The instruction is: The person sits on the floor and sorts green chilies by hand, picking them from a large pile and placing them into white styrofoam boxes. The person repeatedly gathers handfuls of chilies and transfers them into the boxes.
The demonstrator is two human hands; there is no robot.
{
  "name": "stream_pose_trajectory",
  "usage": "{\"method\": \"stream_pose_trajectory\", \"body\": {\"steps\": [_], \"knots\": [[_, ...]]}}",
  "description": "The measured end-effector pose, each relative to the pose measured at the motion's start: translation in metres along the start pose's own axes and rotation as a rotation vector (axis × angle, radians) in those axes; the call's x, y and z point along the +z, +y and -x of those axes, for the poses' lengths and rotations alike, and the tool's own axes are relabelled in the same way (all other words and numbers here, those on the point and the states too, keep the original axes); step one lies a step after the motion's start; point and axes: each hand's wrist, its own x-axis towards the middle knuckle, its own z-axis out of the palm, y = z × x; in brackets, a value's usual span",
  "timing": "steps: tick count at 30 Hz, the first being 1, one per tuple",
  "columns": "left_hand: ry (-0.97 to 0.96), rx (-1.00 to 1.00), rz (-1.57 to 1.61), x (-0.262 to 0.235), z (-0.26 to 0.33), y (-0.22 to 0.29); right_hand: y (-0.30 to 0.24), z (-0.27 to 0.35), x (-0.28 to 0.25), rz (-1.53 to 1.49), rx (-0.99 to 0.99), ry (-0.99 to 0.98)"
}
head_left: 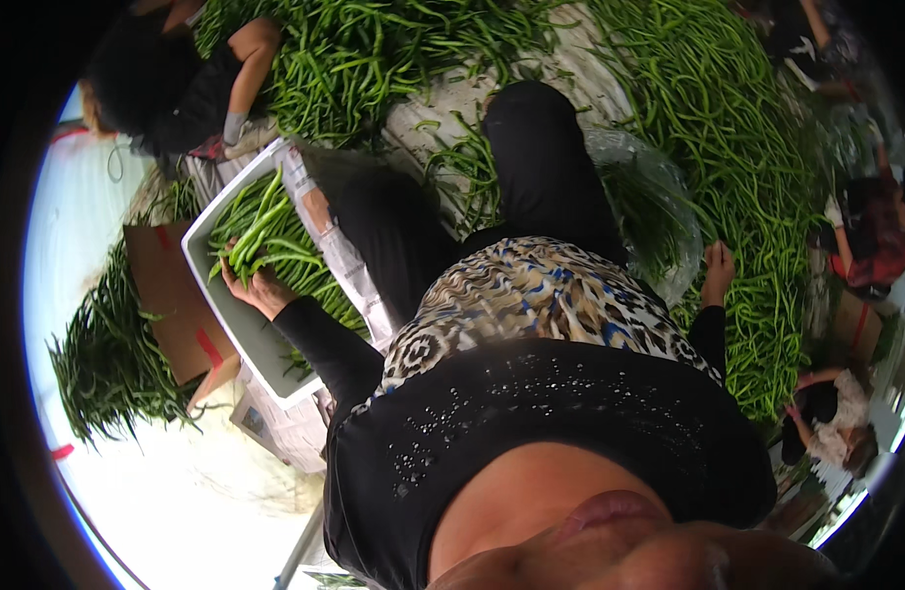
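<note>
My left hand (259, 289) is inside a white foam box (208, 218) at my left, its fingers curled round a bunch of long green chili peppers (262, 233). More green chili peppers (320, 285) lie in rows beneath that bunch. Newspaper (342, 258) hangs over the box's side toward my leg. Out to my right, my right hand (718, 273) is closed beside a large heap of the same peppers (767, 295). Whatever its fingers may hold is too small to make out.
A clear plastic bag (680, 221) with peppers inside stands by my right leg. Pepper heaps (374, 69) spread ahead over a pale sheet (418, 123). A cardboard box (167, 295) is left of the foam box. A person (167, 79) sits far left; other people (870, 231) are at right.
</note>
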Motion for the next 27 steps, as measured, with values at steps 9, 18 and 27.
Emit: {"method": "stream_pose_trajectory", "body": {"steps": [9,18,27], "knots": [[0.291,-0.397,0.439,-0.047,-0.046,0.102,0.072,-0.031,0.046,0.753,-0.228,-0.439],[0.164,-0.002,-0.831,-0.140,0.012,0.110,0.045,-0.118,0.048,0.851,-0.433,-0.668],[-0.538,-0.213,-1.987,-0.173,0.035,0.030,-0.058,-0.044,0.083,0.880,-0.126,-0.693]]}}
